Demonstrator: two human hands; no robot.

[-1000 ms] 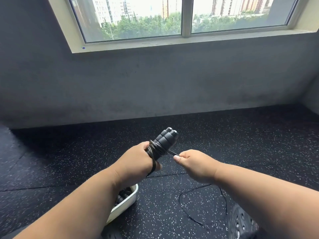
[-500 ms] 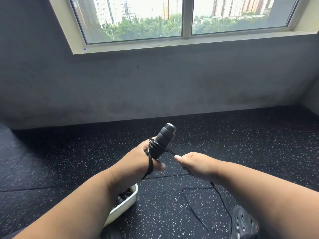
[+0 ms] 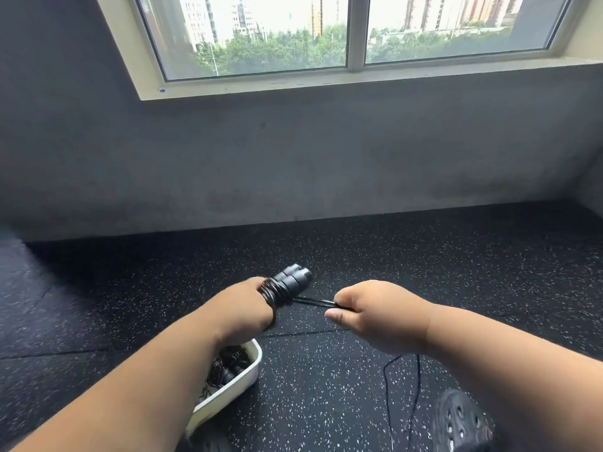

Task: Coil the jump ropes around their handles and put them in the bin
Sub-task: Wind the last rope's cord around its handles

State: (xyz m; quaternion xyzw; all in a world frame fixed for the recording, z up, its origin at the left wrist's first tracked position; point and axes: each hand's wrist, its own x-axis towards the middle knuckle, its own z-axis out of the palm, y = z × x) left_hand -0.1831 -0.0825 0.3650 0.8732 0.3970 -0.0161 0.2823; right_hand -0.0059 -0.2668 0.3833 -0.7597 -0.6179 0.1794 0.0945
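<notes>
Black, springy cord (image 3: 315, 302) wants to unwind: left hand (image 3: 241, 309) clamps both handles (image 3: 292, 279), right hand (image 3: 375, 316) pinches it taut.

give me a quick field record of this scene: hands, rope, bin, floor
left hand: grips the jump rope handles, black cord wound round them beside the fingers
right hand: pinches the cord, drawn taut toward the handles
loose cord: trails on the floor below the right forearm
bin: white, on the floor under the left forearm, holds coiled black ropes
floor: black speckled rubber mat
shoe: black, perforated, lower right
</notes>
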